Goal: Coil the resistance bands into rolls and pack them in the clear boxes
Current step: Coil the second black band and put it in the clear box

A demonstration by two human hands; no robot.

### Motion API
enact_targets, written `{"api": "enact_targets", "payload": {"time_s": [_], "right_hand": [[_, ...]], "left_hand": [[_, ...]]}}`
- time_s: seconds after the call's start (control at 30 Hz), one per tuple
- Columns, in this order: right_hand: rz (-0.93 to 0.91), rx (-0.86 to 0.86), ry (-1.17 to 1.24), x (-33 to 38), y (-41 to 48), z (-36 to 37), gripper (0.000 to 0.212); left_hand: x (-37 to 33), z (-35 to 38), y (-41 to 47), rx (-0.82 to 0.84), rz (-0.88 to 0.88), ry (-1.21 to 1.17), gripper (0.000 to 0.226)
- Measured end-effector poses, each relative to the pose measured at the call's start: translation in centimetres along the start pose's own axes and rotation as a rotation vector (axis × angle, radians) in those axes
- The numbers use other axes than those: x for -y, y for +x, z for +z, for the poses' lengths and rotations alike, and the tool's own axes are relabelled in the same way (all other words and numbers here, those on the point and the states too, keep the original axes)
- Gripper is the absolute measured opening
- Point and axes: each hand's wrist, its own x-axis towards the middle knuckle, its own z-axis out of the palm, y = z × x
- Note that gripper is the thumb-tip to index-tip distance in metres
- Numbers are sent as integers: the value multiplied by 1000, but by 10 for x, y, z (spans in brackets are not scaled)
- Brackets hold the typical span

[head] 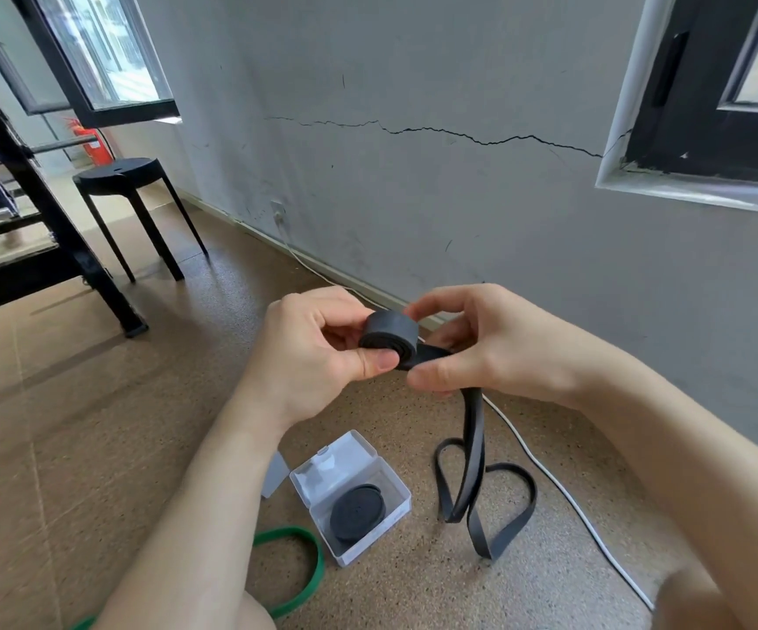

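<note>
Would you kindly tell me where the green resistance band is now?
In the head view, the green band lies on the floor at lower left, partly behind the left forearm, just left of the open clear box.

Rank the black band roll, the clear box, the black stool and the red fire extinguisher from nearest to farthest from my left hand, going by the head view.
1. black band roll: gripped in the left hand itself.
2. clear box: lying open, down below the hand.
3. black stool: up left, across the room.
4. red fire extinguisher: beyond the stool, farthest back at left.
</note>
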Motion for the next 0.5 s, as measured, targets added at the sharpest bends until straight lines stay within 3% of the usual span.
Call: {"api": "enact_targets", "payload": {"time_s": [0.07,0.13,0.23,0.3,0.4,0.5], "right_hand": [[30,-1,191,1,-2,0,45],[32,-47,236,-4,-1,4,51],[36,-82,316,-10,2,7,52],[49,-106,465,-9,2,4,48],[15,-102,665,-11,4,2,45],[-16,-65,755,-14,7,3,47]], "left_hand": [[-2,1,0,16,62,135,18],[-5,4,1,51,114,267,18],[-5,9,2,50,96,285,22],[-4,12,0,35,-8,18,23],[-7,22,-2,117,-184,-601,22],[-7,28,-1,140,-195,-734,25]]}}
